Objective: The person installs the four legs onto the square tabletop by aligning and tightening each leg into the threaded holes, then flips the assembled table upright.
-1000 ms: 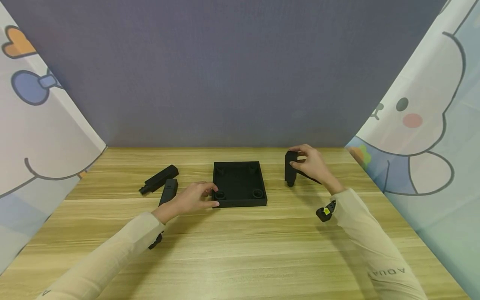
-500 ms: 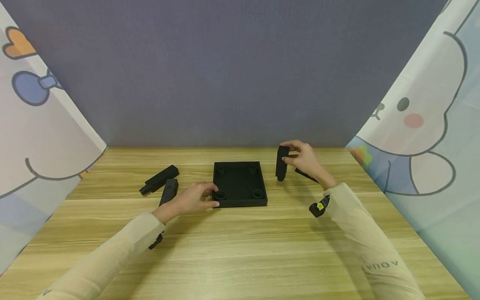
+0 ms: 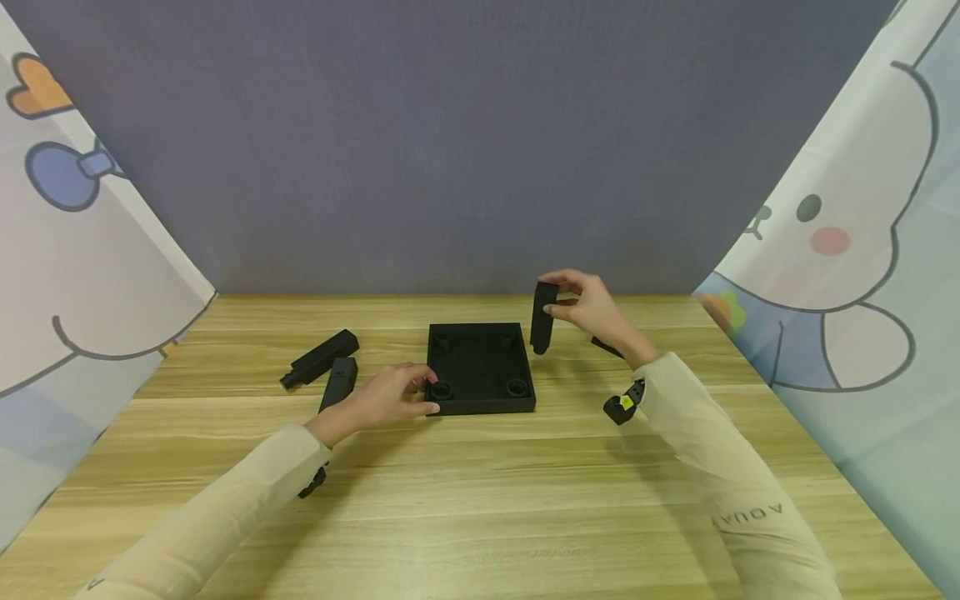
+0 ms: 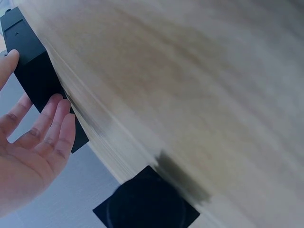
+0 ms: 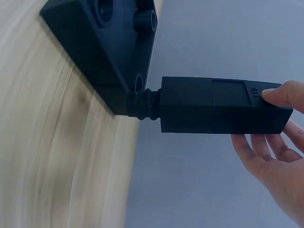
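Observation:
My right hand [image 3: 588,308] pinches the upper end of a black square leg [image 3: 542,318] between thumb and fingers. The leg hangs nearly upright in the head view, just right of a black square tray-like base [image 3: 480,407]. In the right wrist view, the ridged peg [image 5: 144,104] on the leg's lower end overlaps the base's corner. Round sockets [image 3: 517,387] show inside the base's corners. My left hand [image 3: 386,395] holds the base's near left corner, the thumb on one wall [image 4: 40,78] and the fingertips along another in the left wrist view.
Two more black legs [image 3: 322,358] [image 3: 339,382] lie left of the base, one partly hidden behind my left forearm. Another dark piece [image 3: 606,346] lies behind my right wrist. A grey panel [image 3: 450,150] stands behind the wooden table [image 3: 480,508], with printed cloth at both sides.
My right hand has carried the leg left and slightly up toward the base. The left hand and the base have stayed in place.

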A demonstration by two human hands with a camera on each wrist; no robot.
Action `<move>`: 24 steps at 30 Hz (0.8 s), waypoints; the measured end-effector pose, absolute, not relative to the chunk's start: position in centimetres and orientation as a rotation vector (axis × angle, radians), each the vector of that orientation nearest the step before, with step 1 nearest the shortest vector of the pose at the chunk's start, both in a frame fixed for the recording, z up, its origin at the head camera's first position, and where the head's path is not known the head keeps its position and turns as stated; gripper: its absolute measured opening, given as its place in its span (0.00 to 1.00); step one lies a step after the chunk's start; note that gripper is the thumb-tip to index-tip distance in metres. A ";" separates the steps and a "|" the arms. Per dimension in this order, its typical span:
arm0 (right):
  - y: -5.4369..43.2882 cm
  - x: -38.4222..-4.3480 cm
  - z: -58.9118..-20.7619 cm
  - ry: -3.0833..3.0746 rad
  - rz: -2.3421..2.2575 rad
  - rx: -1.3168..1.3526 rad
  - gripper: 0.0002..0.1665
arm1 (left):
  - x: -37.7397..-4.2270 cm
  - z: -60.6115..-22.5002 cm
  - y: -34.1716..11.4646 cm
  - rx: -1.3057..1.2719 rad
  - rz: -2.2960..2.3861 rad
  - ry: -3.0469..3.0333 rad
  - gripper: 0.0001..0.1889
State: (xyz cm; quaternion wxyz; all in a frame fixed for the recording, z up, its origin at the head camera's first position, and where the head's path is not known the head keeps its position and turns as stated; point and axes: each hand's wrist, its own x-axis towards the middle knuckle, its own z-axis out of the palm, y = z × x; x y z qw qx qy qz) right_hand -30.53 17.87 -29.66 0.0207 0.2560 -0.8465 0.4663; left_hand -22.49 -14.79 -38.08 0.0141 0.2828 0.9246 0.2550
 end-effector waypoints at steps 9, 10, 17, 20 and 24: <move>15.9 -30.9 -29.7 -2.631 1.470 0.886 0.26 | -22.5 -38.1 -14.9 0.856 0.762 2.887 0.22; 15.7 -30.9 -29.7 -2.627 1.465 0.894 0.26 | -22.5 -38.1 -14.9 0.857 0.762 2.886 0.22; 13.9 -31.3 -30.2 -2.590 1.478 0.966 0.24 | -22.5 -38.1 -14.8 0.874 0.768 2.885 0.21; 13.3 -31.4 -30.4 -2.598 1.477 0.979 0.24 | -22.5 -38.1 -14.8 0.873 0.766 2.887 0.22; 12.5 -31.5 -30.5 -2.623 1.479 0.980 0.24 | -22.5 -38.0 -14.8 0.867 0.766 2.887 0.21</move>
